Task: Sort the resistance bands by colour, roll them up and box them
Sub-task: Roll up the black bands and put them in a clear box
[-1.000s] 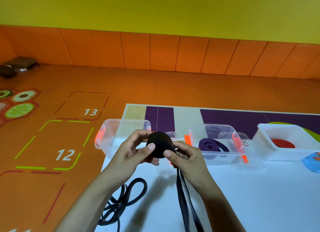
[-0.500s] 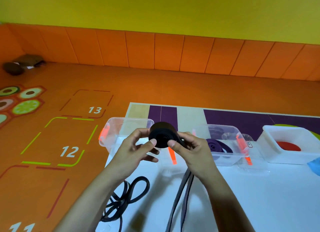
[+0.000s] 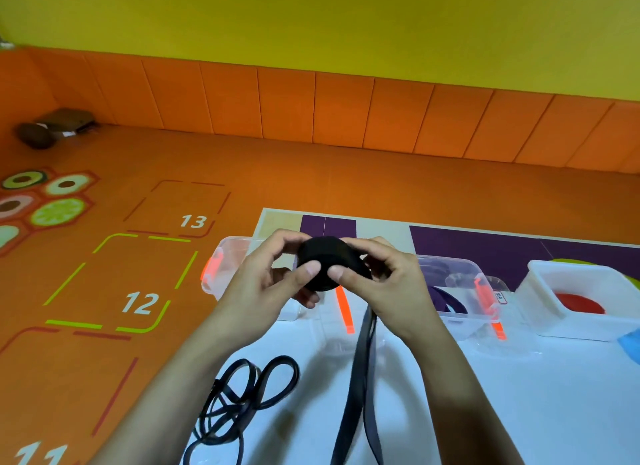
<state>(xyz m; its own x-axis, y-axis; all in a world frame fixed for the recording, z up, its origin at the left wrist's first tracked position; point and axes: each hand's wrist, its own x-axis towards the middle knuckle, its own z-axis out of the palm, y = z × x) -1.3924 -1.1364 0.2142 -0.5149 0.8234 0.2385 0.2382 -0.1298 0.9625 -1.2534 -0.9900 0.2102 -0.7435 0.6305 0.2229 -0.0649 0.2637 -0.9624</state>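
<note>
Both hands are curled round a black rubber resistance band wound into a thick roll (image 3: 325,260), held up above the near edge of the boxes. The left hand (image 3: 268,288) grips the roll's left side, thumb pressed on its front face and fingers hooked over the top. The right hand (image 3: 388,284) clamps the right side the same way, and the two thumbs almost meet on the roll. The unrolled tail of the band (image 3: 358,381) hangs from the roll as two flat strands down to the white counter (image 3: 519,402).

A loose tangle of thin black bands (image 3: 247,392) lies on the counter near the left forearm. Along the far edge stand a clear plastic box with orange clips (image 3: 225,262), a second clear box (image 3: 464,274) holding a purple band (image 3: 448,303), and a white plastic box (image 3: 547,284) holding a red rolled band (image 3: 578,303). Beyond them is an orange floor (image 3: 329,173) printed with numbered squares, orange padded wall panels (image 3: 346,107) and a yellow wall (image 3: 311,21).
</note>
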